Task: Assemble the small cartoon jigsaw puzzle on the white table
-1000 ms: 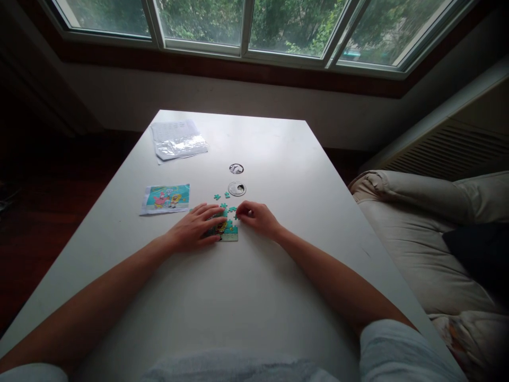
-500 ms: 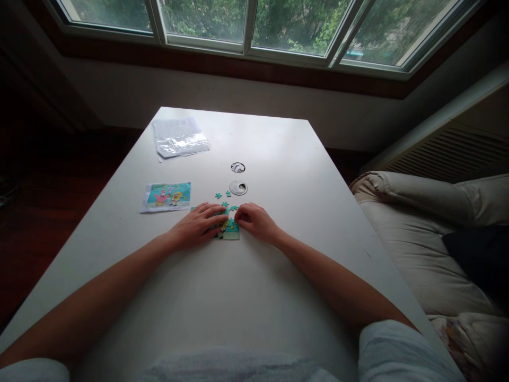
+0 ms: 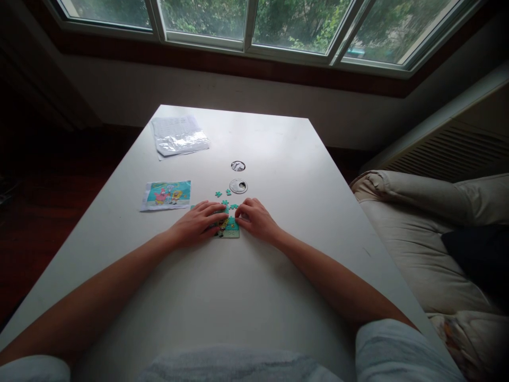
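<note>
A partly assembled jigsaw puzzle [image 3: 229, 231] with a teal and yellow cartoon picture lies on the white table. My left hand [image 3: 201, 223] rests flat across it, fingers stretched out and spread, hiding most of its left part. At the right edge of the puzzle, my right hand [image 3: 255, 218] is curled, with thumb and index finger close together. Anything between those fingertips is too small to make out. Several loose teal puzzle pieces [image 3: 234, 207] lie just beyond the hands, and two more pieces [image 3: 218, 194] sit a little farther off.
A cartoon picture sheet [image 3: 167, 195] lies left of the puzzle. Papers in a clear plastic sleeve [image 3: 181, 136] are at the table's far left. Two round metallic-looking discs [image 3: 238, 186] are set behind the pieces. A beige sofa [image 3: 401, 233] stands right of the white table [image 3: 278, 143].
My right thumb and index finger have shifted slightly at the puzzle's right edge. My left hand stays flat on the puzzle. The whole view has moved a little.
</note>
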Available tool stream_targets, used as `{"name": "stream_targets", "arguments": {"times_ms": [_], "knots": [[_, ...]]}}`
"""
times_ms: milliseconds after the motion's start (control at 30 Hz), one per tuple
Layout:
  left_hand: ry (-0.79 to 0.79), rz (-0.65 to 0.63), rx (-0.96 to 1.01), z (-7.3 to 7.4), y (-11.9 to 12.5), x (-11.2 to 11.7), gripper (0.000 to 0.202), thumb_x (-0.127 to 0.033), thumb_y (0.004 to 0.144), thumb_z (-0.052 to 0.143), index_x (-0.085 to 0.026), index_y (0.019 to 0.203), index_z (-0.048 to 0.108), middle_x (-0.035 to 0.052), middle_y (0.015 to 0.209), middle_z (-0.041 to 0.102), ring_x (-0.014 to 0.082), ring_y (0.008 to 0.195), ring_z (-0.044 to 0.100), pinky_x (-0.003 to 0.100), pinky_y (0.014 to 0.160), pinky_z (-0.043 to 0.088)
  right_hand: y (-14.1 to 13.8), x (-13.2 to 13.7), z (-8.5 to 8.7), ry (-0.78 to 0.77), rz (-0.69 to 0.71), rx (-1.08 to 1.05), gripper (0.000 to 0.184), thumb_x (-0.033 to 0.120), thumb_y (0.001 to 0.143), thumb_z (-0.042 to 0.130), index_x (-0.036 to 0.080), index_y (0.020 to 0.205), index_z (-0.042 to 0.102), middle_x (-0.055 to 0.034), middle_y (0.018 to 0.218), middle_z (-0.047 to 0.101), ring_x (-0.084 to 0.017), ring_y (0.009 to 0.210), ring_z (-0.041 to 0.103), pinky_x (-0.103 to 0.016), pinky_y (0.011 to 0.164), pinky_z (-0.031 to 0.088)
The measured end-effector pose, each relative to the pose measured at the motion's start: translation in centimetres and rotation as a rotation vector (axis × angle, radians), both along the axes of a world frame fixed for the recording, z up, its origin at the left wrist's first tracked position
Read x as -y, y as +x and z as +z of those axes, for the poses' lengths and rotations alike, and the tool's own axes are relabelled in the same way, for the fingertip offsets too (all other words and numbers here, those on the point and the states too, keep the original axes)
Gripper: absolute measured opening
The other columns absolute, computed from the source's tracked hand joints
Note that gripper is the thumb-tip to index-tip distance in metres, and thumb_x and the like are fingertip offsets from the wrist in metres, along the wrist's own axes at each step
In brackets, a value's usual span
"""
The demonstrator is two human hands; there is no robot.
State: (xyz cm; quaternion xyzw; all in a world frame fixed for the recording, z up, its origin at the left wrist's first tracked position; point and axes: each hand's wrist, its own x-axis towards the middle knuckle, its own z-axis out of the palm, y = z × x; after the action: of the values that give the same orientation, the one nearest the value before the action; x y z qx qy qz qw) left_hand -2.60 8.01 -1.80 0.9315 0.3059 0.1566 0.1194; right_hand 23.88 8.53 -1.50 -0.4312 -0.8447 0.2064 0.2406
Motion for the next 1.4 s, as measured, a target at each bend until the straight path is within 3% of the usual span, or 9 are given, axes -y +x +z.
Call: {"name": "stream_targets", "arguments": {"times_ms": [300,567,700,1000,1167,1400], "knots": [[-0.019,0.004,0.025,0.3,0.1,0.1,0.042,-0.032,0.101,0.05,-0.029,0.142,0.054,0.0093,0.15,0.051,0.0274,0.139,0.045,0.052,0.12,0.031,0.7,-0.6,0.1,-0.068,-0.002,-0.044,0.022,0.007,0.088,0.056,0.023,0.094,0.07,-0.0036,0.092,0.063,-0.019,0.092,0.054,-0.031,0.082,0.042],[-0.017,0.0,0.015,0.2,0.1,0.0,0.042,-0.033,0.101,0.049,-0.029,0.143,0.052,0.0091,0.151,0.05,0.0272,0.14,0.044,0.051,0.12,0.031,0.7,0.5,1.5,-0.021,0.045,0.097,0.01,0.019,0.09,0.065,0.023,0.097,0.07,-0.0055,0.094,0.061,-0.02,0.092,0.052,-0.032,0.083,0.042],[-0.01,0.006,0.007,0.4,0.2,0.1,0.042,-0.032,0.101,0.049,-0.027,0.143,0.053,0.0096,0.151,0.05,0.0274,0.14,0.044,0.051,0.12,0.032,0.4,1.1,1.8,0.0,0.028,0.157,0.012,0.023,0.089,0.068,0.022,0.101,0.067,-0.0074,0.101,0.06,-0.022,0.098,0.051,-0.034,0.086,0.041],[-0.004,0.008,0.015,0.4,0.4,0.2,0.038,-0.035,0.101,0.05,-0.03,0.139,0.057,0.0092,0.147,0.052,0.0275,0.137,0.046,0.052,0.118,0.034,0.2,1.0,1.5,-0.108,0.009,0.133,0.017,0.023,0.084,0.071,0.023,0.099,0.063,-0.0054,0.1,0.059,-0.022,0.097,0.051,-0.034,0.087,0.039],[-0.017,-0.038,0.051,0.3,0.4,0.1,0.037,-0.032,0.1,0.053,-0.037,0.136,0.061,0.0071,0.147,0.052,0.0283,0.138,0.044,0.052,0.116,0.037,-0.3,0.9,0.9,-0.124,-0.039,0.04,0.009,0.019,0.083,0.068,0.021,0.09,0.062,-0.0019,0.088,0.062,-0.019,0.087,0.053,-0.031,0.081,0.036],[-0.021,-0.062,0.032,0.2,0.2,-0.1,0.038,-0.029,0.099,0.054,-0.038,0.136,0.061,0.0054,0.149,0.051,0.0286,0.139,0.042,0.052,0.115,0.037,-0.4,0.8,1.2,-0.224,0.036,-0.096,0.007,0.015,0.083,0.064,0.021,0.084,0.062,0.0037,0.074,0.061,-0.013,0.071,0.053,-0.025,0.07,0.036]]}}
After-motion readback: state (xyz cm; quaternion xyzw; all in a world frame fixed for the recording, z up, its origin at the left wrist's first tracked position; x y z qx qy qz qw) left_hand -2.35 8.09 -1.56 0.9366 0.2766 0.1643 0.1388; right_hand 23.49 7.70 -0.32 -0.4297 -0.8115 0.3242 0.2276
